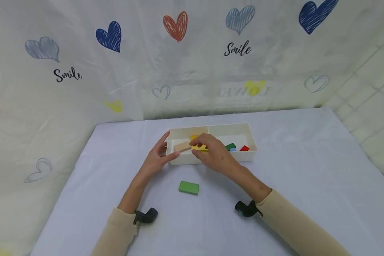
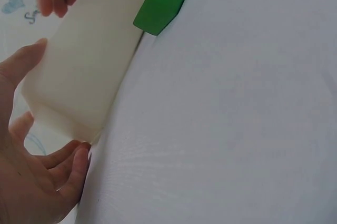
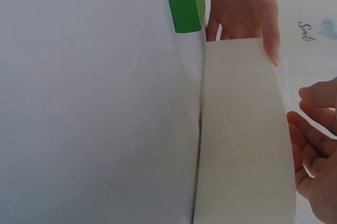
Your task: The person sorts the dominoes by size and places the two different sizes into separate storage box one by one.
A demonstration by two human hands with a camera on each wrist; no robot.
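Observation:
A white two-compartment box (image 1: pixel 233 156) stands on the table. My left hand (image 1: pixel 158 156) holds its left end, with the thumb along the front rim and the fingers at the end wall. Over the left compartment hovers my right hand (image 1: pixel 216 153), its fingers bent and a gap between thumb and index finger. Nothing visible is held there. Its index fingertip is close to a plain wooden block (image 1: pixel 182 146) inside the box. Yellow blocks (image 1: pixel 194 137) lie behind and under that hand, partly hidden. The right compartment holds a green piece (image 1: pixel 231 146), a red piece (image 1: pixel 244 148) and a light blue piece (image 1: pixel 233 149).
A light green rectangular block (image 1: pixel 188 187) lies on the white tablecloth (image 1: pixel 211 224) in front of the box, between the forearms. Behind the table hangs a pale curtain (image 1: pixel 195 64) printed with hearts. Both wrists carry black cameras (image 1: pixel 147 215).

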